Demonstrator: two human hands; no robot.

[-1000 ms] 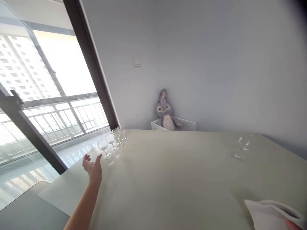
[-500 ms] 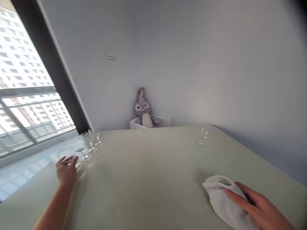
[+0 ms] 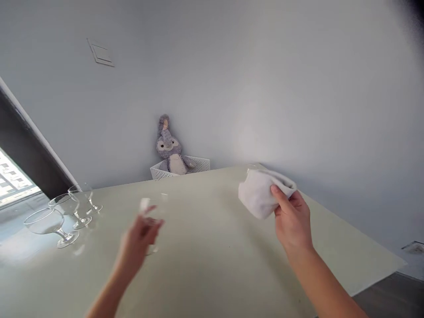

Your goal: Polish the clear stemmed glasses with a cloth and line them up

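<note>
My left hand [image 3: 141, 236], smeared by motion, is closed round a clear stemmed glass [image 3: 160, 204] above the left middle of the table. The fingers hide part of the glass, and its base shows faintly below them. In my right hand [image 3: 293, 218] is a folded white cloth [image 3: 260, 194], pinched with the thumb on top and raised over the right side of the table. Three more stemmed glasses stand upright in a row at the left: the nearest glass [image 3: 46, 221], a middle glass [image 3: 68, 205] and the farthest glass [image 3: 82, 192].
A pale green table [image 3: 198, 265] fills the lower view. Behind its far edge, a grey plush toy [image 3: 169, 148] sits in a white perforated basket [image 3: 200, 164] against the wall. A light switch [image 3: 102, 53] is on the wall. The window [image 3: 15, 176] lies at far left.
My left hand has lifted the nearest glass from the row and carried it rightward. My right hand has raised the cloth up and leftward, covering most of the far-right glass. The view has turned right.
</note>
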